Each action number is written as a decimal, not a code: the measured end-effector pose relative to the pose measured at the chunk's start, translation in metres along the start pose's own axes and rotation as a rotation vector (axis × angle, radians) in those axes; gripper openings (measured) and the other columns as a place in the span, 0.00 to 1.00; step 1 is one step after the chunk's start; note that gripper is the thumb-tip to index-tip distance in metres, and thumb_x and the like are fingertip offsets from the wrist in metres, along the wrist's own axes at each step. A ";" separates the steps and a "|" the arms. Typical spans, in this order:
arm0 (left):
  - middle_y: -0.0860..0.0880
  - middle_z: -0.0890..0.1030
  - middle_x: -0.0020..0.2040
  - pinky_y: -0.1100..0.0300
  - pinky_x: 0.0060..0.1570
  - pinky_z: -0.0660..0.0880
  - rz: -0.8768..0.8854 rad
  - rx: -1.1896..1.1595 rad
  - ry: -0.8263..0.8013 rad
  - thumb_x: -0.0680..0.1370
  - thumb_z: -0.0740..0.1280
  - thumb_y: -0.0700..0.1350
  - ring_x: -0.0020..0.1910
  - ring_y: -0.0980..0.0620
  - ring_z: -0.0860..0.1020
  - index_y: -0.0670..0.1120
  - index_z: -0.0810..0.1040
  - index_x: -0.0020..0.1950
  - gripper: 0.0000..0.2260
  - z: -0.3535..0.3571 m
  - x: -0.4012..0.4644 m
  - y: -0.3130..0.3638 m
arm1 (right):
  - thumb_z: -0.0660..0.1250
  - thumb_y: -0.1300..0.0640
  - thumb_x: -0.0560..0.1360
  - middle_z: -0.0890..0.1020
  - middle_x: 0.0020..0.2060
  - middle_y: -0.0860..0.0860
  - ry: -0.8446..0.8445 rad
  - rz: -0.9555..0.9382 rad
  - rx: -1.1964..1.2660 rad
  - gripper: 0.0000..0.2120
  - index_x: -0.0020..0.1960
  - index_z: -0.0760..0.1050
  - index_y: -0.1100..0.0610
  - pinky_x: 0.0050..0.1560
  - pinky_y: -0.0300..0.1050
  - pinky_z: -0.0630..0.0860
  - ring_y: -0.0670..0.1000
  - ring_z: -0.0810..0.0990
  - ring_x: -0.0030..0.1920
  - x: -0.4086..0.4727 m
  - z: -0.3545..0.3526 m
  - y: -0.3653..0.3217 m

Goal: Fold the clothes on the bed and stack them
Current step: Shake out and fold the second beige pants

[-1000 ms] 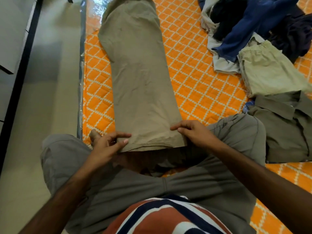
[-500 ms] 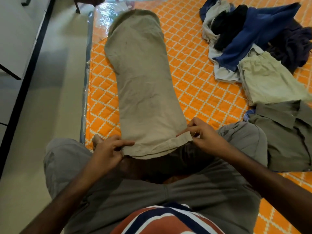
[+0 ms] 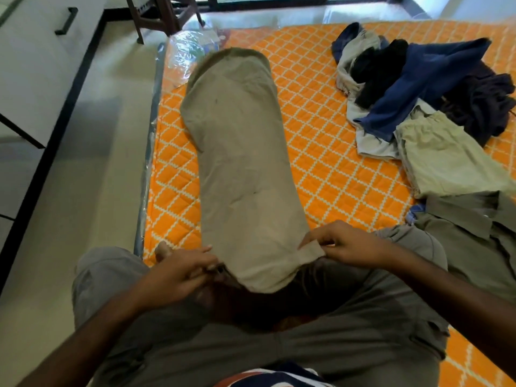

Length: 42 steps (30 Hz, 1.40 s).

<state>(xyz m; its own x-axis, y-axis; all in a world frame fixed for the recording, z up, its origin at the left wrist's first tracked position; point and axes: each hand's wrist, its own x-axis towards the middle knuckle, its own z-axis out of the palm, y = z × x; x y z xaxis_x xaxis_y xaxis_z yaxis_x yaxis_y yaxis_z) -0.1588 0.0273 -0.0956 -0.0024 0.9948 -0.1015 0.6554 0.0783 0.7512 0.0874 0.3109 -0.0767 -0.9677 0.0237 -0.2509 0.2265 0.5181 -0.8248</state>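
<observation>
Two hands work at the near end of a pair of khaki trousers, which lies lengthwise on the bed, folded so one leg covers the other, its waistband at the far end and its hem toward the person. The left hand holds the left corner of the hem, fingers curled against the cloth with the thumb lying on top. The right hand pinches the right corner of the hem between thumb and fingers, and that corner is lifted slightly off the lap. The hem sags between the two hands over the person's crossed legs, clad in grey shorts. To the right on the orange quilted cover lies a loose heap of unfolded clothes, with a blue garment draped over dark and pale pieces. Nearer, a pale green garment lies spread beside the heap, and an olive collared shirt lies just beside the person's right knee. A white cabinet stands across the floor at the left.
</observation>
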 end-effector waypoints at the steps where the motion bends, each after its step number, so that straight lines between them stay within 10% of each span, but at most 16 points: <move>1: 0.48 0.84 0.43 0.58 0.56 0.77 -0.040 -0.138 0.083 0.79 0.65 0.57 0.46 0.55 0.83 0.46 0.84 0.53 0.16 -0.008 0.006 0.003 | 0.66 0.64 0.81 0.86 0.52 0.48 0.037 0.009 0.117 0.09 0.58 0.83 0.58 0.55 0.49 0.80 0.50 0.85 0.54 0.006 -0.008 -0.003; 5: 0.56 0.85 0.40 0.61 0.37 0.79 -0.216 -0.554 0.463 0.67 0.75 0.64 0.40 0.60 0.82 0.61 0.86 0.47 0.13 -0.043 0.047 0.009 | 0.67 0.64 0.79 0.85 0.45 0.62 0.244 0.066 0.337 0.06 0.55 0.81 0.60 0.47 0.53 0.80 0.57 0.84 0.46 0.044 -0.049 -0.007; 10: 0.51 0.82 0.39 0.60 0.32 0.71 -0.439 -0.666 0.658 0.82 0.66 0.48 0.36 0.52 0.78 0.49 0.82 0.51 0.06 -0.090 0.126 -0.028 | 0.66 0.54 0.82 0.86 0.48 0.53 0.377 0.158 0.421 0.11 0.61 0.81 0.55 0.44 0.47 0.81 0.51 0.86 0.47 0.115 -0.099 0.001; 17: 0.46 0.82 0.47 0.64 0.31 0.71 -0.608 -0.658 0.724 0.83 0.64 0.46 0.41 0.52 0.79 0.43 0.79 0.60 0.10 -0.112 0.212 -0.104 | 0.67 0.54 0.81 0.78 0.46 0.59 0.532 0.363 0.474 0.03 0.53 0.77 0.53 0.42 0.53 0.72 0.55 0.76 0.44 0.219 -0.116 0.062; 21: 0.43 0.80 0.55 0.60 0.34 0.72 -0.722 -0.749 0.668 0.81 0.68 0.47 0.42 0.51 0.77 0.45 0.71 0.63 0.13 -0.093 0.212 -0.130 | 0.73 0.44 0.76 0.78 0.48 0.54 0.537 0.566 0.469 0.25 0.63 0.67 0.56 0.35 0.45 0.74 0.49 0.77 0.38 0.233 -0.096 0.095; 25: 0.43 0.75 0.53 0.53 0.46 0.74 -0.662 -0.206 0.706 0.74 0.77 0.45 0.50 0.49 0.74 0.42 0.71 0.59 0.20 -0.062 0.172 -0.150 | 0.76 0.43 0.69 0.77 0.51 0.51 0.728 0.477 -0.061 0.27 0.60 0.73 0.56 0.45 0.48 0.72 0.48 0.74 0.47 0.207 -0.060 0.114; 32: 0.52 0.74 0.45 0.63 0.40 0.69 -0.556 0.013 0.248 0.61 0.72 0.70 0.44 0.56 0.73 0.50 0.75 0.50 0.29 -0.006 0.102 -0.126 | 0.72 0.28 0.64 0.81 0.37 0.44 0.472 0.506 -0.013 0.23 0.40 0.77 0.48 0.40 0.49 0.75 0.47 0.80 0.41 0.164 0.001 0.103; 39: 0.46 0.67 0.57 0.63 0.55 0.72 -0.600 -0.112 0.558 0.57 0.81 0.40 0.53 0.57 0.67 0.45 0.69 0.61 0.36 0.002 0.115 -0.107 | 0.78 0.37 0.66 0.63 0.58 0.43 0.562 0.569 -0.019 0.16 0.46 0.78 0.43 0.58 0.48 0.62 0.47 0.59 0.59 0.149 0.024 0.074; 42: 0.45 0.74 0.56 0.57 0.47 0.78 -0.626 -0.242 0.622 0.52 0.78 0.46 0.52 0.51 0.77 0.46 0.69 0.62 0.40 -0.002 0.115 -0.106 | 0.77 0.34 0.60 0.77 0.52 0.42 0.708 0.544 0.177 0.16 0.40 0.79 0.42 0.58 0.54 0.75 0.47 0.75 0.56 0.139 0.039 0.072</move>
<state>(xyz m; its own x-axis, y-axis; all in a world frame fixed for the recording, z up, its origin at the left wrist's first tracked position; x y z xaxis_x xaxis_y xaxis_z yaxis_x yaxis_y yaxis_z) -0.2299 0.1336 -0.1859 -0.7566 0.6160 -0.2193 0.2213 0.5568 0.8006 -0.0262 0.3179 -0.1907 -0.5507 0.7766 -0.3061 0.6285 0.1444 -0.7643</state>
